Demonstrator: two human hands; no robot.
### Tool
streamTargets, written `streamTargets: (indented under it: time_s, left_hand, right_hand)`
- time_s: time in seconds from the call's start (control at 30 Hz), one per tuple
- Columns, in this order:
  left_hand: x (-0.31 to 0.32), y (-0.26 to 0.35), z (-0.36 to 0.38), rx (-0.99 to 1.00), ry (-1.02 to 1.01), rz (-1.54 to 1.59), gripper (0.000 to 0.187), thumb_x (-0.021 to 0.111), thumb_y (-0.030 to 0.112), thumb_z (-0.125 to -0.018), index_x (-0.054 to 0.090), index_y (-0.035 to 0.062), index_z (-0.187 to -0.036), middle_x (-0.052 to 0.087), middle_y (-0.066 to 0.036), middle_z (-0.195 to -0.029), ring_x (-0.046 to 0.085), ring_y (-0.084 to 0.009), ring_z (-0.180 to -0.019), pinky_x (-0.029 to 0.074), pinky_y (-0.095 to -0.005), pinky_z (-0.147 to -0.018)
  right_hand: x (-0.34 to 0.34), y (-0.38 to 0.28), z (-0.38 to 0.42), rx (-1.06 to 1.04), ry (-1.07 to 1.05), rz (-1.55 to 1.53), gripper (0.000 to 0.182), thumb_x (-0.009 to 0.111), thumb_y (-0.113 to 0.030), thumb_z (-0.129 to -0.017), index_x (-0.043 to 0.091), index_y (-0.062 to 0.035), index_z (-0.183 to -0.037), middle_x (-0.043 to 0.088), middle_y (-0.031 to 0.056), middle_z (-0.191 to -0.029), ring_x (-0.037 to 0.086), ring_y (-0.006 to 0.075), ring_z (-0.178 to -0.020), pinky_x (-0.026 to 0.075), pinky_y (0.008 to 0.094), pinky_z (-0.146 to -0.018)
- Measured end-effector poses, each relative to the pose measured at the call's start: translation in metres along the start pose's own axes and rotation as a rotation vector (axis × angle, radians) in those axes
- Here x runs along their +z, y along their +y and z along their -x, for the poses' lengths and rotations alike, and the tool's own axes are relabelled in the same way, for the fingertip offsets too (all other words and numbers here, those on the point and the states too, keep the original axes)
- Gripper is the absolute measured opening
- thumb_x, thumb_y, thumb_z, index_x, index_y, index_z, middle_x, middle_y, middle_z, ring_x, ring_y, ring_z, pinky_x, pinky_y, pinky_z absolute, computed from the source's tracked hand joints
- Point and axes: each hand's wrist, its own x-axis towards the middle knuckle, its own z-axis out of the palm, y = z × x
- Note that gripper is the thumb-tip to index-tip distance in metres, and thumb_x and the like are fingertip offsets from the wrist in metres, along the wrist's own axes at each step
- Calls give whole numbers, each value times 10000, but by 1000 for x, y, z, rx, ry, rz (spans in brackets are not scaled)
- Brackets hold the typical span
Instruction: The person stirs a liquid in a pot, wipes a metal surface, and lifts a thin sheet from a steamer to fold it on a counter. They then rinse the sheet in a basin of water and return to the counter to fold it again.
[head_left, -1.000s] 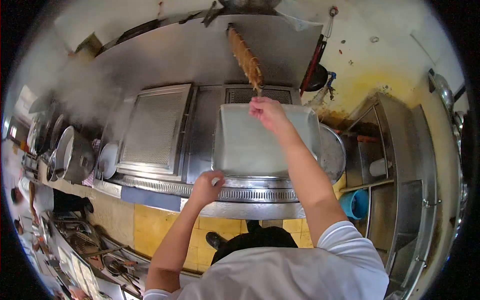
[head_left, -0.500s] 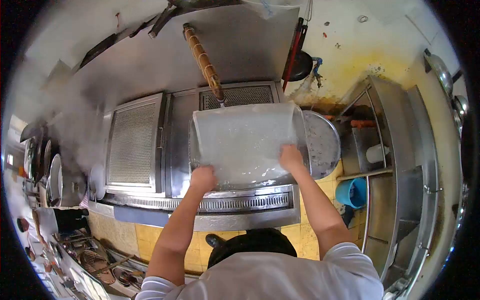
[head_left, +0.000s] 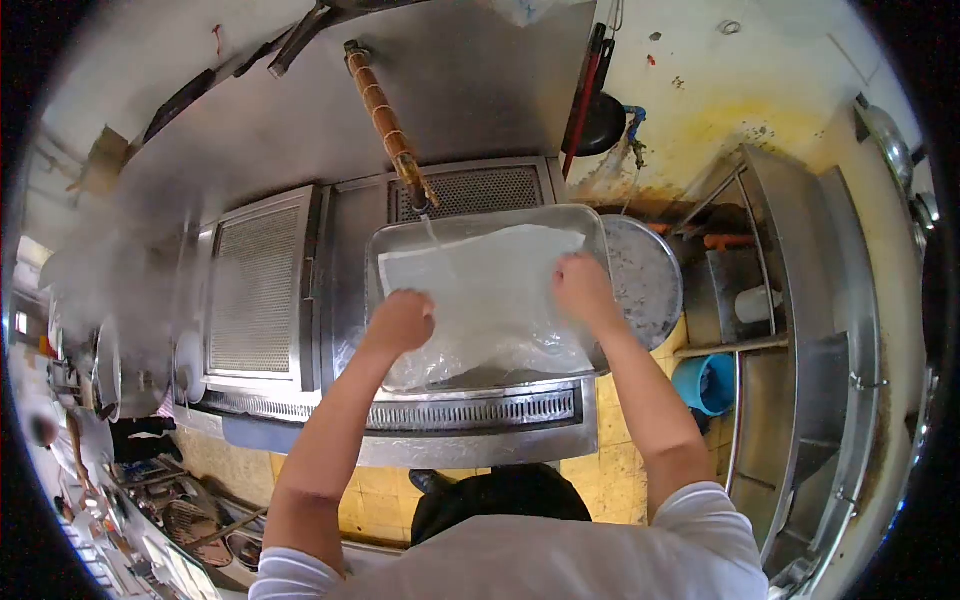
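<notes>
Steel table at work: pale wet sheet lying within the rectangular tray, apt to crease or tear if tugged unevenly; left hand and right hand at its opposite sides, fingers curled inward, whether pinching it cannot be told; wrapped pipe beyond.

At the left, a perforated metal panel lies in a steel frame; a slotted strip runs along the counter's front edge. A black pan hangs against the rear wall, just left of a blue valve; yellow staining marks the wall beyond. Steel shelving at the right holds a white container. A blue bucket with dark contents stands near yellow floor tiles. Pale haze veils metal pots at far left, details unclear.
</notes>
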Motion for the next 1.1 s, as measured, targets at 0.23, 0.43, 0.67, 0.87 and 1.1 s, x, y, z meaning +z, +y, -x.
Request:
streamTargets:
  time_s: [0.23, 0.43, 0.67, 0.87, 1.1]
  left_hand:
    - [56, 1, -132, 44, 233, -72, 217, 568, 183, -864, 710, 67, -980, 701, -187, -1075, 665, -389, -1030, 506, -506, -924]
    - [53, -23, -146, -140, 20, -148, 273, 512, 231, -938, 699, 99, -1086, 706, -173, -1122, 666, -384, -1070, 468, -545, -967]
    - [20, -45, -100, -128, -95, -187, 246, 578, 267, -943, 734, 118, -1061, 710, -160, -1117, 663, -375, -1078, 476, -535, -958]
    - [-8, -71, -43, -102, 245, -21, 155, 668, 149, -896, 754, 91, -1010, 703, -166, -1092, 660, -377, -1037, 518, -492, -895]
    - [-84, -44, 47, -54, 810, 523, 150, 662, 129, -957, 716, 26, -1052, 711, -147, -1000, 678, -252, -890, 530, -356, -778]
  right_hand:
    - [28, 9, -85, 26, 35, 181, 255, 563, -125, -872, 721, 12, -1018, 699, 253, -1088, 670, 419, -1049, 523, 510, -954]
    - [38, 37, -90, 175, -247, 98, 261, 549, -114, -882, 742, 8, -1007, 697, 269, -1149, 681, 393, -1101, 544, 485, -943]
    - [-2, 30, -42, 9, 28, 314, 203, 626, -59, -802, 747, 9, -951, 692, 233, -1061, 672, 392, -1002, 549, 454, -889]
    - [-46, 40, -4, -33, 169, 204, 210, 641, 1, -788, 758, -45, -956, 682, 193, -1002, 652, 387, -1008, 522, 462, -882]
    - [-174, -21, 39, -184, 365, -337, 74, 633, -21, -892, 697, 13, -906, 673, 138, -840, 638, 280, -820, 508, 383, -766]
